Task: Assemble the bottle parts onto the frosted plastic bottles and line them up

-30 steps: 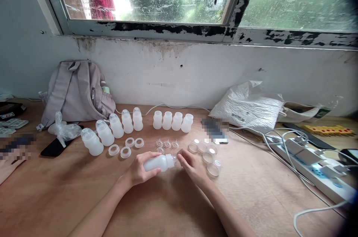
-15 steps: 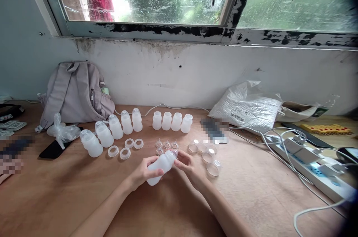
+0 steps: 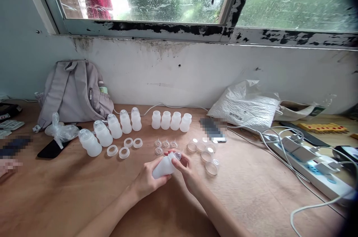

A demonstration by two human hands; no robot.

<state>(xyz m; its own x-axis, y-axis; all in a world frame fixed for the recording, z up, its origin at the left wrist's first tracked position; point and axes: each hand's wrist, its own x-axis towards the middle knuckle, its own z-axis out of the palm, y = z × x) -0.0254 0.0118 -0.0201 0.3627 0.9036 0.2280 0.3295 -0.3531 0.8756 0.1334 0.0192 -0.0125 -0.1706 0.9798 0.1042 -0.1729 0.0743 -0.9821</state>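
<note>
My left hand point(image 3: 147, 181) is wrapped round a white plastic bottle point(image 3: 163, 167), tilted with its mouth up and to the right. My right hand point(image 3: 187, 170) pinches a small clear nipple piece point(image 3: 177, 154) at the bottle's mouth. Just beyond lie three loose clear nipples point(image 3: 166, 143) and one more point(image 3: 159, 151). Several open bottles point(image 3: 171, 121) stand in a row behind them. Capped bottles point(image 3: 112, 129) stand in a curved row to the left, with white rings point(image 3: 124, 147) in front. Clear round caps point(image 3: 206, 150) lie to the right of my hands.
A grey backpack point(image 3: 74, 93) leans on the wall at the left, with a knotted plastic bag point(image 3: 61, 131) and a black phone point(image 3: 52, 148) in front. A white bag point(image 3: 247, 107), a power strip point(image 3: 310, 166) and cables point(image 3: 268, 132) fill the right side.
My left hand tipped the bottle from lying flat to mouth-up and brought it slightly toward me. My right hand closed in on the bottle's mouth with the nipple piece.
</note>
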